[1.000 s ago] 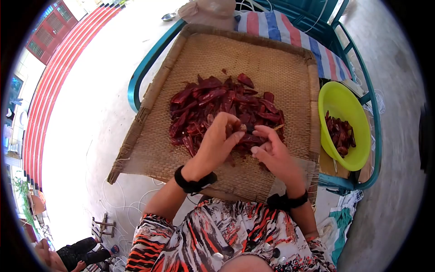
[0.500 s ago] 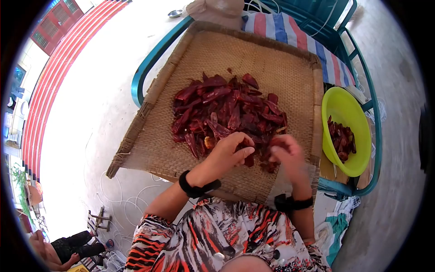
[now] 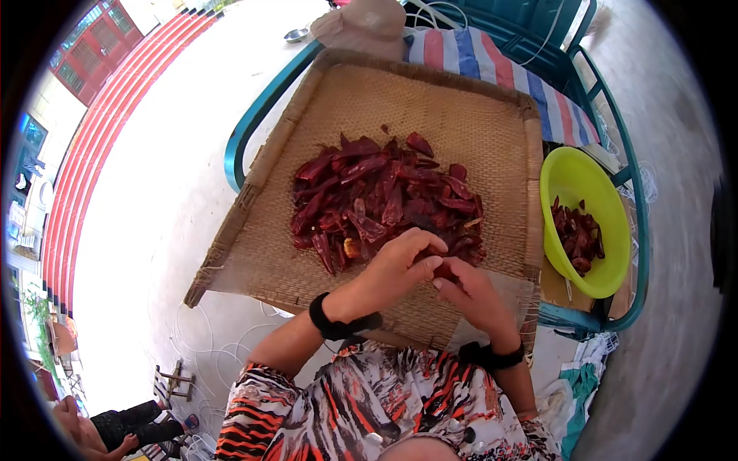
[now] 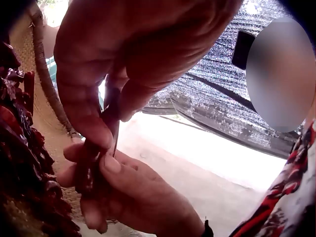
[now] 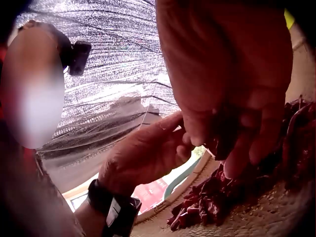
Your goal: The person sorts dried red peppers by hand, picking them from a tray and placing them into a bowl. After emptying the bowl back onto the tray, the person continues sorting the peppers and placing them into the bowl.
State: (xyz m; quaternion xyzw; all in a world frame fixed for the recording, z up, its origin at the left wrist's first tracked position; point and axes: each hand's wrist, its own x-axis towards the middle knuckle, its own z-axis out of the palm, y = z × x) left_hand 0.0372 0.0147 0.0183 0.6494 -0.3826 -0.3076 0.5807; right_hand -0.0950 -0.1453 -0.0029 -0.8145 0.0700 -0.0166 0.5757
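A heap of dried red chili peppers (image 3: 384, 184) lies on a woven tray (image 3: 430, 92). Over the near edge of the heap my hands meet, fingertips close together. In the left wrist view, the left hand (image 4: 143, 44) pinches the upper end of a dark red chili pepper (image 4: 89, 173) between thumb and fingers. Below it, the right hand (image 4: 143, 187) holds the same pepper with thumb and fingers. Seen from the right wrist, the right hand (image 5: 227, 74) is in shadow and its fingers curl around the pepper; the left hand (image 5: 148, 153) reaches in beside it.
A yellow-green basin (image 3: 619, 230) holding more dried peppers stands right of the tray. Teal metal rails (image 3: 257, 115) surround the tray, and a striped cloth (image 3: 500, 69) lies behind it. Another person (image 3: 123, 430) sits at the lower left.
Both hands have drawn back from the heap's middle toward its near edge. The right hand, apart and blurred half a second ago, has come in against the left at the pepper.
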